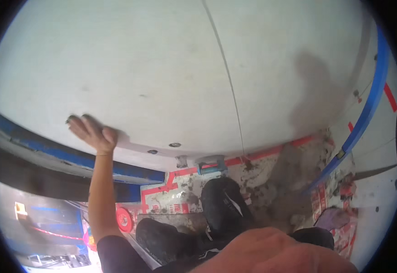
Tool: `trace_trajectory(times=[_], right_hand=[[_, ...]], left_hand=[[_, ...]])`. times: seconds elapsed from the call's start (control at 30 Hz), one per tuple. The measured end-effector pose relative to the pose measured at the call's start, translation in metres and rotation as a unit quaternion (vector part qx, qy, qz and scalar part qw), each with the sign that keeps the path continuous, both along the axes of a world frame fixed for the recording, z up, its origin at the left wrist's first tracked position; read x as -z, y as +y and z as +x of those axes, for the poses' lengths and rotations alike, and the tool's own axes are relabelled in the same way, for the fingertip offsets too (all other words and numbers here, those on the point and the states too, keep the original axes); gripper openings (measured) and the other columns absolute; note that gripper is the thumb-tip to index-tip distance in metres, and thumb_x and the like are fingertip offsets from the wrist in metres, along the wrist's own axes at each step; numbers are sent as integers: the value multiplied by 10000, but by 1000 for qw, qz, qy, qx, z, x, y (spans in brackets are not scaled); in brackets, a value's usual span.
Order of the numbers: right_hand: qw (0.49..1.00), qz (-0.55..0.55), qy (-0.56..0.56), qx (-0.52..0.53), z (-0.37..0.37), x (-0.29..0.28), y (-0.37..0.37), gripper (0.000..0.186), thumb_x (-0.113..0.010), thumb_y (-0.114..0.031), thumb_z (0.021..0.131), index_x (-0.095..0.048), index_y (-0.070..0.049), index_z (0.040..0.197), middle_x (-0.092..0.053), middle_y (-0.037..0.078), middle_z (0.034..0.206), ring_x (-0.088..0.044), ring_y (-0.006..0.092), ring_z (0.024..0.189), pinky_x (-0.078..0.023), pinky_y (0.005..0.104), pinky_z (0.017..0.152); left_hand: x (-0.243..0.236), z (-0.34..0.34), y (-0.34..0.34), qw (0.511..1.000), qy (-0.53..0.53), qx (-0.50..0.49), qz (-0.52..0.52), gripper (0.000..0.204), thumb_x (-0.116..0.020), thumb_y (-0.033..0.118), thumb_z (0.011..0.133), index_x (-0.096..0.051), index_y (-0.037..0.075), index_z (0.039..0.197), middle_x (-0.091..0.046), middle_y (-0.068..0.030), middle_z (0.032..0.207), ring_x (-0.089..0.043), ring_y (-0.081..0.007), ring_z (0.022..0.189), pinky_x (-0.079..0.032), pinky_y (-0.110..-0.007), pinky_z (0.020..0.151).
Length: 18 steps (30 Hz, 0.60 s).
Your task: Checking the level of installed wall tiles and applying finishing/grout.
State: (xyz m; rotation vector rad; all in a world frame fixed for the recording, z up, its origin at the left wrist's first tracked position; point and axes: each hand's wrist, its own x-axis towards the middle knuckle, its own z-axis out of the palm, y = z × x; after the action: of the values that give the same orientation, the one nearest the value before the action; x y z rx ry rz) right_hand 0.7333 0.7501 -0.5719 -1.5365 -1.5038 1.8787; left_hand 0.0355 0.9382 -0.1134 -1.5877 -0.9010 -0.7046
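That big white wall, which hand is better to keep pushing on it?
The left hand, probably. It lies flat on the white wall panel with the arm stretched out to it. The right hand is not in view, so nothing shows it anywhere near the wall.

We see our left hand (pixel 91 132) at centre-left of the frame, palm flat, fingers spread toward the upper left. The bare forearm rises straight from the lower edge. Our right hand is out of view.
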Motion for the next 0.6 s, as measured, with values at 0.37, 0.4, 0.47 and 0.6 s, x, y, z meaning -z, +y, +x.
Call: trace_trajectory(times=[0.37, 0.4, 0.47, 0.6], right_hand=[[931, 273, -235, -65, -38, -90, -22, 595, -764, -386, 813, -628, -19, 1262, -712, 189, 1052, -685, 344, 964, -547, 418, 826], [919, 292, -257, -63, -47, -96, -30, 598, -765, -389, 810, -630, -19, 1258, -712, 193, 1052, -685, 348, 964, -547, 420, 827], [894, 327, -300, -61, -72, -108, -51, 602, -768, -395, 803, -634, -18, 1252, -712, 199, 1052, -685, 357, 964, -546, 425, 829], [839, 377, -388, -55, -134, -141, -106, 612, -773, -408, 788, -641, -16, 1239, -711, 212, 1051, -684, 374, 963, -545, 435, 832]], left_hand=[[-1, -10, -3, 997, -67, 30, 24, 642, -417, 407, 970, -454, 57, 1507, -299, -338, 1586, -229, -578, 1471, -139, -676, 1192], [-1, -9, -5, 997, -75, 21, 8, 636, -422, 413, 967, -470, 63, 1496, -305, -334, 1585, -241, -569, 1472, -141, -670, 1195], [-3, -7, -11, 996, -89, 21, -6, 618, -449, 414, 952, -505, 94, 1478, -332, -304, 1586, -261, -531, 1481, -157, -654, 1198], [-5, -2, -18, 992, -111, 34, -52, 620, -512, 392, 915, -510, 153, 1487, -361, -256, 1589, -272, -499, 1484, -192, -652, 1184]])
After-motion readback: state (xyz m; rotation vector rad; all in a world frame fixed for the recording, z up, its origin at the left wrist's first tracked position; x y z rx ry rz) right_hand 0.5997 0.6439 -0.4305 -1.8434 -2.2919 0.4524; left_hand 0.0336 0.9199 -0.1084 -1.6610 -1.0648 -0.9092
